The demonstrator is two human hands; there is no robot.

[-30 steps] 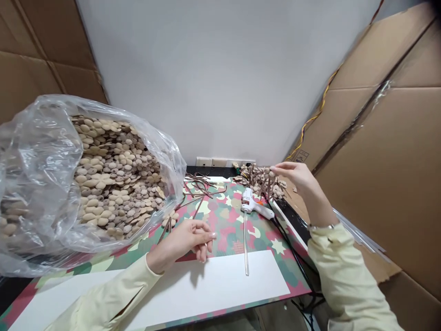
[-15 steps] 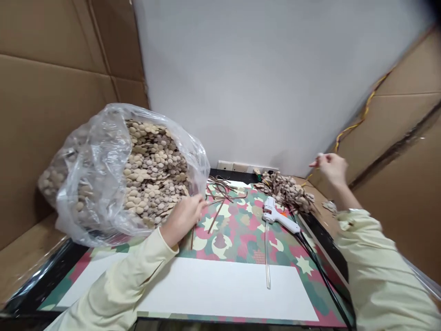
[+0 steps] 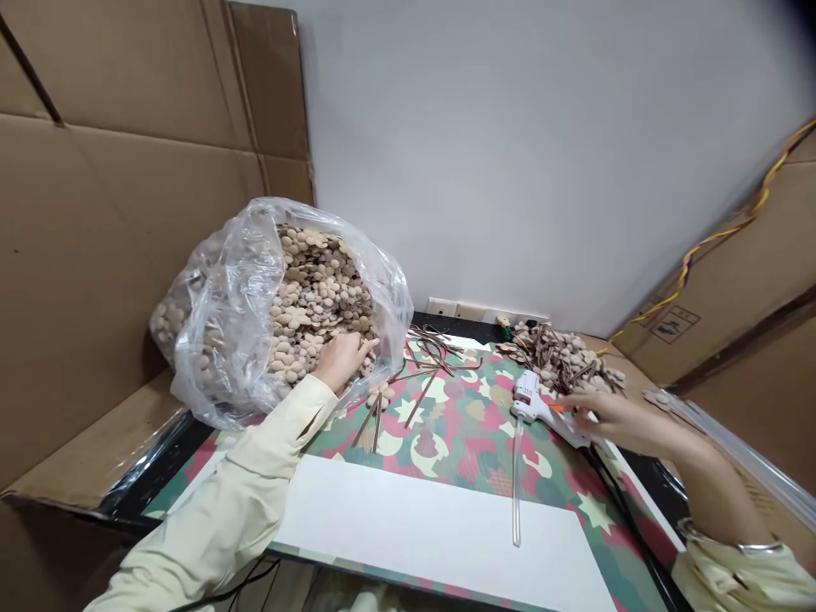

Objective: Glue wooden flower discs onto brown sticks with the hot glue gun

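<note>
Our left hand (image 3: pixel 341 357) sits at the mouth of the plastic bag (image 3: pixel 223 340), fingers curled among the wooden flower cutouts (image 3: pixel 312 293); what they pinch, we cannot tell. Brown sticks (image 3: pixel 376 416) lie just right of it. Right hand (image 3: pixel 605 414) rests open on the glue gun (image 3: pixel 539 404) handle, glue stick (image 3: pixel 516 476) trailing toward us.

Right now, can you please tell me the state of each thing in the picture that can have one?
plastic bag: open, lying on its side, full of wooden pieces.
left hand: inside the bag mouth, on the wooden pieces.
right hand: on the glue gun handle.
glue gun: lying on the mat, clear glue stick loaded at the back.
pile of finished pieces: heaped beside the gun.
</note>
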